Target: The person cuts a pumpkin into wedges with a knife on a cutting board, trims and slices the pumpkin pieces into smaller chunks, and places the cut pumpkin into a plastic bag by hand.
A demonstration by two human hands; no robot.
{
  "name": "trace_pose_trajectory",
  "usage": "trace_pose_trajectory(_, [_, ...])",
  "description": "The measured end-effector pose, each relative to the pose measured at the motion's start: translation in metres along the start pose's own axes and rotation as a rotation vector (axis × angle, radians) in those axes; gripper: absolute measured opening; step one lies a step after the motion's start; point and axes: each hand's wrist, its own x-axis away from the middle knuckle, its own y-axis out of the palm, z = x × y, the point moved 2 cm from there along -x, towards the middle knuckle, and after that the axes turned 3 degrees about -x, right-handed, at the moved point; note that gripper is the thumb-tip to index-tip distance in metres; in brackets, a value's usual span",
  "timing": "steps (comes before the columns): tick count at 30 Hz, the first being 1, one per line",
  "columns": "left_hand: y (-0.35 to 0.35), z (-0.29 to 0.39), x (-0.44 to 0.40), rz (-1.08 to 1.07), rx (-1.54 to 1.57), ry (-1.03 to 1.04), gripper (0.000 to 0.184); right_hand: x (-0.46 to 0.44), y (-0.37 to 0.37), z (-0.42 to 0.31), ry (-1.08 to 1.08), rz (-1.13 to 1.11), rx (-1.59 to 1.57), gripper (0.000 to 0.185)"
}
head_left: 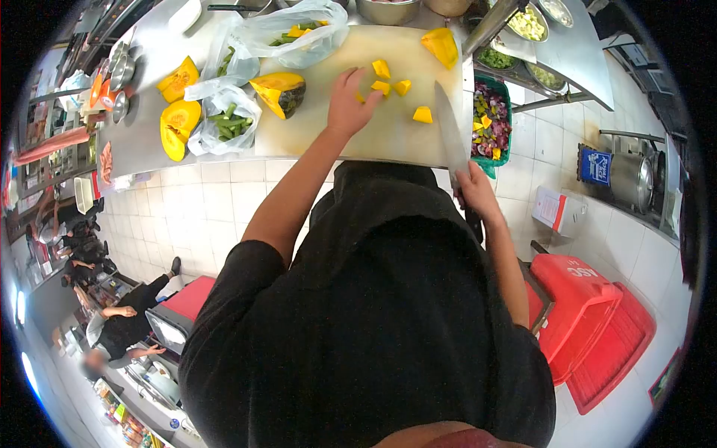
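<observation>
My right hand (478,196) is wrapped round the handle of a large kitchen knife (451,131), its long blade pointing away from me over the right edge of the cutting board (328,149). On the board, my left hand (351,106) rests with thumb and fingers apart, a small bit of yellow pumpkin showing beside it. Close to its thumb lie cut pumpkin chunks (382,69), with another pumpkin chunk (423,114) nearer the knife. A larger pumpkin wedge (440,48) sits at the board's far right corner. Left of my hand is a pumpkin piece with dark rind (280,93).
Plastic bags of green vegetables (225,123) and more pumpkin wedges (179,128) lie on the left of the steel table. A green crate (510,116) of peelings stands at the right below table height. Red bins (575,299) are behind right; another person (131,313) is at left.
</observation>
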Motion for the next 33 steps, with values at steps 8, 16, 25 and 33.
trace_pose_trajectory(8, [0.047, 0.024, -0.024, -0.159, 0.057, 0.005, 0.061, -0.043, 0.065, -0.01, -0.085, 0.116, 0.112, 0.027])
trace_pose_trajectory(16, [0.043, 0.041, -0.012, -0.117, 0.033, 0.076, 0.047, -0.064, 0.123, -0.049, -0.114, 0.098, 0.074, 0.026])
trace_pose_trajectory(25, [-0.012, 0.021, -0.043, 0.227, 0.206, -0.015, 0.037, -0.079, 0.15, -0.111, -0.527, 0.214, 0.332, 0.019])
trace_pose_trajectory(33, [-0.111, -0.04, -0.156, 0.585, 0.173, 0.092, 0.034, -0.124, 0.182, -0.287, -0.76, 0.223, 0.606, 0.023])
